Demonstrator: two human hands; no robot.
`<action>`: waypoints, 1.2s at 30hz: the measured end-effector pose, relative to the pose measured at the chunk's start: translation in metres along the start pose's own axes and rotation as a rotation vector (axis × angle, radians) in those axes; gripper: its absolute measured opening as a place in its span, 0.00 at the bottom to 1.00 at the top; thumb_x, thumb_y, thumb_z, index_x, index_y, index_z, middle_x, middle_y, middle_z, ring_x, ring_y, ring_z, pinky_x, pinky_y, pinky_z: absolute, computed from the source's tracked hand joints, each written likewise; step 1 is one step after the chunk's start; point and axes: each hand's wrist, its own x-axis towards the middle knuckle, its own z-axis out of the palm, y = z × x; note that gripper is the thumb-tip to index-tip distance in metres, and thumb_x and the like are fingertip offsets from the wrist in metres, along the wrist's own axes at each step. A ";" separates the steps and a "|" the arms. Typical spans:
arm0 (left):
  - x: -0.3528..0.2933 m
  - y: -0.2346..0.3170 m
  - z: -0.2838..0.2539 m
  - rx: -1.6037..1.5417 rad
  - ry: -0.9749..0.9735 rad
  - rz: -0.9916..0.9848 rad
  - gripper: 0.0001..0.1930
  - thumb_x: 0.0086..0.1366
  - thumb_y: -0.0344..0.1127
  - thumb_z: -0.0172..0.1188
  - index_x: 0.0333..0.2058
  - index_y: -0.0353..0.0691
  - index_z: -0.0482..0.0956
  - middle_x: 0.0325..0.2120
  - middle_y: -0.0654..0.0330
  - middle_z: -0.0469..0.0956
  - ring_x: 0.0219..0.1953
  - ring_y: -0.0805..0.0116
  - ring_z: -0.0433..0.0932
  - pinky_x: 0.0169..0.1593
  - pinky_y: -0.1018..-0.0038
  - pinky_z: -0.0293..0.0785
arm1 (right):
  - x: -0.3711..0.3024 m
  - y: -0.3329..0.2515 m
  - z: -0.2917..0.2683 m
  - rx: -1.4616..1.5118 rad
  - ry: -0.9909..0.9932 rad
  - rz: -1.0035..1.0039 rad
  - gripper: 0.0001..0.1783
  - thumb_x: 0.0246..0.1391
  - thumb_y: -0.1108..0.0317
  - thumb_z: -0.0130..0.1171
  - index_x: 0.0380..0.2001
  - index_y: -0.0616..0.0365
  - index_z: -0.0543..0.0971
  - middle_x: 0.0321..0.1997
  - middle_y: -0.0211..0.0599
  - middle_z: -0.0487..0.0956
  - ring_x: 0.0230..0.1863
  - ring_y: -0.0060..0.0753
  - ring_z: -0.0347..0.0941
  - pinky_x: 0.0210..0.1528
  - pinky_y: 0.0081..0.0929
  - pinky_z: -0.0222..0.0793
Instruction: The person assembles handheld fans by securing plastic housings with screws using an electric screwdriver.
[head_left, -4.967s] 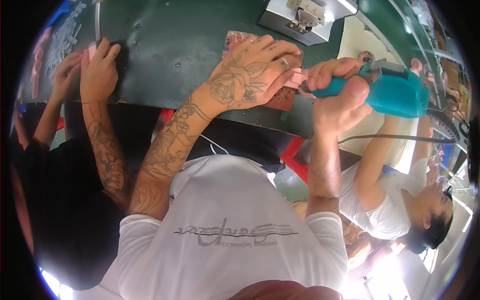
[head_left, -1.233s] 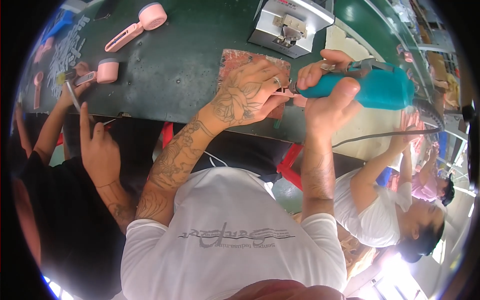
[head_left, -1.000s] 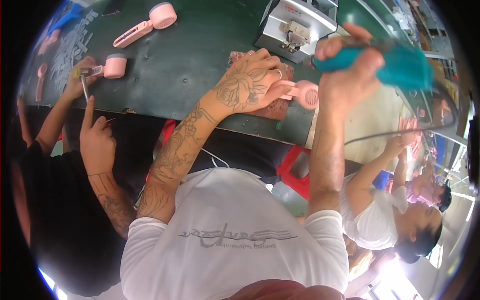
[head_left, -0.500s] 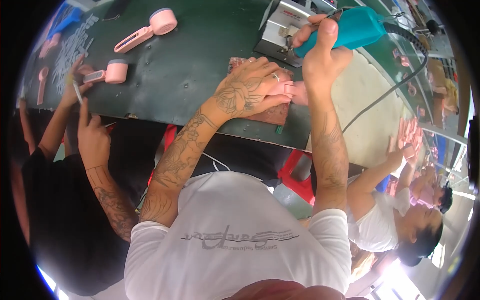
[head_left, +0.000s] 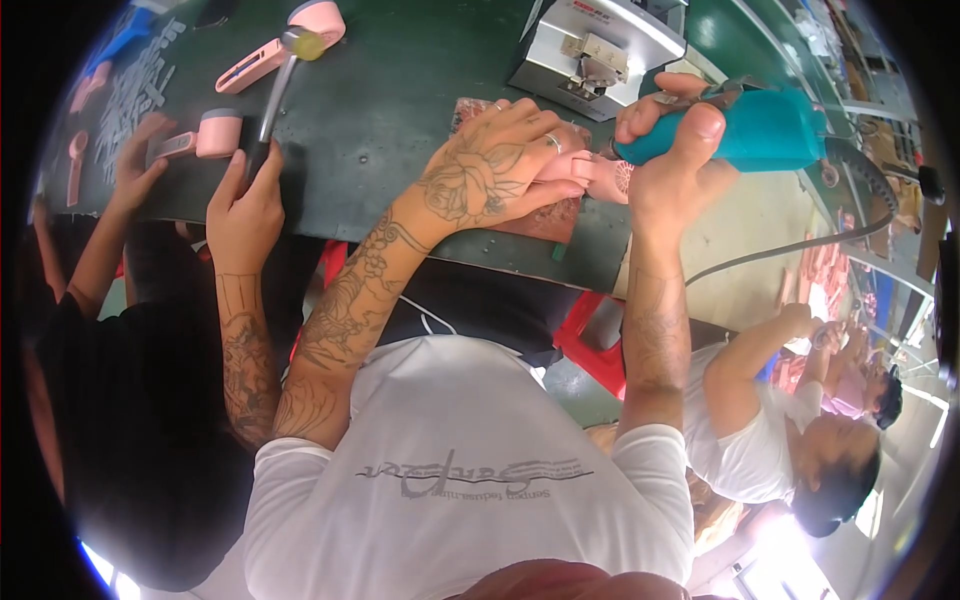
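Note:
My left hand presses a pink plastic housing down on a reddish-brown pad. Its palm and fingers hide much of the housing; the end that sticks out to the right has a round grille pattern. In my right hand is a teal electric screwdriver, lying almost level with its tip pointing left. That tip is close above the housing's right part; whether it touches cannot be made out. A grey cord runs from the screwdriver's rear.
A silver machine stands beyond my hands. To the left, a co-worker's hand holds a mallet with a yellow head, near pink handled devices. Grey strips lie farther left. Another person sits at the right.
My right hand and the screwdriver have moved right and nearer to me, uncovering the machine's front. My left hand stays on the housing. The co-worker on the left now holds up a mallet.

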 end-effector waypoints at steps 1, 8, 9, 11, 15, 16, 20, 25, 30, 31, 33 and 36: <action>0.000 -0.001 0.001 0.007 -0.007 0.009 0.22 0.65 0.55 0.64 0.42 0.39 0.81 0.48 0.56 0.78 0.51 0.54 0.73 0.54 0.57 0.71 | 0.000 0.001 0.001 0.002 -0.003 0.003 0.37 0.64 0.38 0.60 0.42 0.72 0.74 0.22 0.38 0.73 0.23 0.34 0.71 0.29 0.32 0.71; 0.004 0.000 0.000 0.027 0.000 0.022 0.21 0.65 0.52 0.65 0.45 0.41 0.81 0.46 0.56 0.78 0.51 0.54 0.74 0.53 0.57 0.71 | 0.000 0.015 0.001 0.056 -0.036 -0.012 0.32 0.67 0.41 0.58 0.35 0.67 0.71 0.21 0.39 0.72 0.22 0.34 0.69 0.28 0.33 0.70; 0.005 0.001 0.001 0.017 -0.008 0.021 0.21 0.65 0.52 0.65 0.45 0.41 0.81 0.46 0.56 0.78 0.51 0.54 0.74 0.53 0.57 0.71 | 0.000 0.015 0.002 0.064 -0.030 -0.026 0.31 0.67 0.43 0.58 0.34 0.66 0.70 0.21 0.40 0.72 0.22 0.34 0.69 0.27 0.33 0.70; 0.007 0.004 0.000 0.059 0.061 0.023 0.21 0.61 0.50 0.70 0.39 0.36 0.82 0.43 0.59 0.79 0.46 0.55 0.76 0.49 0.59 0.74 | -0.001 0.015 0.003 0.048 -0.044 -0.030 0.30 0.68 0.44 0.57 0.33 0.66 0.70 0.21 0.40 0.72 0.22 0.34 0.69 0.27 0.33 0.69; 0.008 0.005 -0.004 0.064 0.044 0.034 0.21 0.61 0.50 0.70 0.40 0.37 0.82 0.42 0.59 0.79 0.46 0.55 0.77 0.50 0.59 0.74 | -0.002 0.017 0.001 0.031 -0.055 -0.003 0.29 0.69 0.45 0.56 0.33 0.67 0.71 0.21 0.40 0.72 0.22 0.34 0.70 0.27 0.32 0.69; 0.008 0.005 -0.003 0.055 0.040 0.025 0.21 0.61 0.50 0.69 0.41 0.37 0.83 0.43 0.59 0.79 0.46 0.55 0.76 0.50 0.58 0.74 | -0.001 0.016 0.002 0.029 -0.054 -0.011 0.29 0.69 0.45 0.56 0.33 0.67 0.71 0.21 0.40 0.72 0.22 0.34 0.70 0.27 0.32 0.69; 0.004 0.006 -0.007 0.040 -0.025 -0.013 0.23 0.62 0.54 0.68 0.47 0.42 0.83 0.46 0.59 0.78 0.49 0.55 0.76 0.54 0.57 0.73 | 0.006 0.008 0.006 -0.038 -0.004 0.056 0.28 0.69 0.46 0.58 0.35 0.66 0.77 0.21 0.34 0.76 0.22 0.26 0.71 0.26 0.26 0.66; 0.000 0.002 -0.007 0.045 -0.072 0.001 0.25 0.61 0.50 0.65 0.52 0.43 0.81 0.51 0.56 0.77 0.56 0.53 0.73 0.61 0.55 0.70 | 0.031 0.000 0.028 0.037 0.079 -0.126 0.33 0.69 0.41 0.55 0.43 0.70 0.76 0.23 0.35 0.75 0.26 0.30 0.76 0.28 0.25 0.70; -0.003 0.000 -0.003 0.050 -0.110 -0.057 0.25 0.58 0.46 0.61 0.53 0.41 0.80 0.57 0.53 0.75 0.62 0.51 0.70 0.68 0.53 0.65 | 0.055 0.027 0.035 0.050 0.049 -0.256 0.28 0.69 0.45 0.58 0.39 0.67 0.76 0.24 0.37 0.78 0.26 0.30 0.76 0.29 0.25 0.72; -0.002 0.001 -0.005 0.042 -0.100 -0.033 0.25 0.58 0.45 0.61 0.53 0.41 0.79 0.56 0.53 0.76 0.61 0.51 0.71 0.67 0.53 0.66 | 0.055 0.033 0.034 0.048 0.034 -0.281 0.28 0.69 0.46 0.58 0.38 0.66 0.75 0.23 0.37 0.78 0.25 0.30 0.76 0.29 0.25 0.71; 0.001 0.005 -0.006 0.029 -0.090 -0.009 0.25 0.57 0.44 0.61 0.53 0.42 0.79 0.55 0.54 0.76 0.59 0.52 0.72 0.66 0.53 0.67 | 0.054 0.035 0.033 0.040 0.019 -0.303 0.27 0.69 0.46 0.58 0.36 0.66 0.75 0.23 0.37 0.77 0.24 0.30 0.75 0.29 0.25 0.71; 0.003 0.006 -0.008 -0.005 -0.131 -0.025 0.25 0.55 0.44 0.61 0.52 0.43 0.79 0.52 0.55 0.76 0.57 0.53 0.72 0.64 0.53 0.68 | 0.052 0.026 0.034 -0.030 0.021 -0.262 0.27 0.69 0.47 0.58 0.35 0.66 0.76 0.22 0.36 0.76 0.23 0.29 0.74 0.28 0.26 0.71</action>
